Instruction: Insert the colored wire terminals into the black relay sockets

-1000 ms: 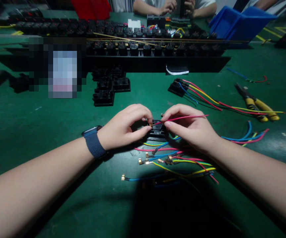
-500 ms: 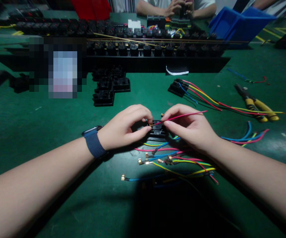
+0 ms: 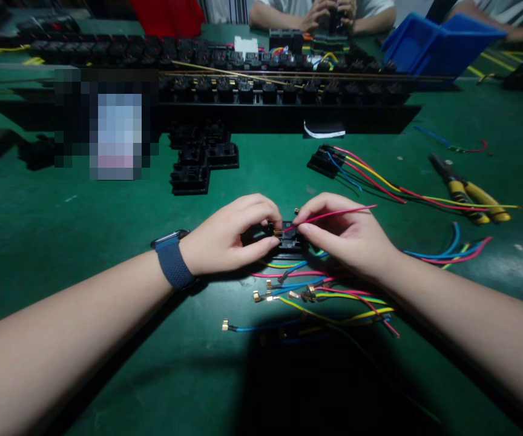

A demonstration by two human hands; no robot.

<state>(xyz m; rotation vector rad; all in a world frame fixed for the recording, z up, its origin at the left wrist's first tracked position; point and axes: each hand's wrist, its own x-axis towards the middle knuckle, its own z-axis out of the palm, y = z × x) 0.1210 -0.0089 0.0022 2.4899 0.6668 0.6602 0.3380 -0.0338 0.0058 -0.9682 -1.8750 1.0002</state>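
Between my two hands a small black plastic housing [image 3: 290, 247] lies on the green bench. My left hand [image 3: 236, 233] is closed on its left end, thumb and fingers around it. Pinched by the thumb and forefinger of my right hand [image 3: 352, 233] is a red wire [image 3: 345, 214]. One end of this wire runs down to the housing by my left fingertips, where a brass-coloured bit shows. Its free end points right. My fingers hide how far it sits in the housing. Several loose wires [image 3: 356, 313], some with brass terminals [image 3: 256, 296], lie just below my hands.
Several black housings [image 3: 189, 179] stand ahead on the left; a wired housing [image 3: 325, 160] sits ahead on the right. Yellow-handled pliers [image 3: 463, 192] lie at right. A long black rack [image 3: 279, 118] crosses the back, near a blue bin [image 3: 429, 51]. Another person's hands [image 3: 332, 13] are beyond.
Both hands have shifted very slightly, and the red wire's inner end sits a little further right and lower. My grips look the same.
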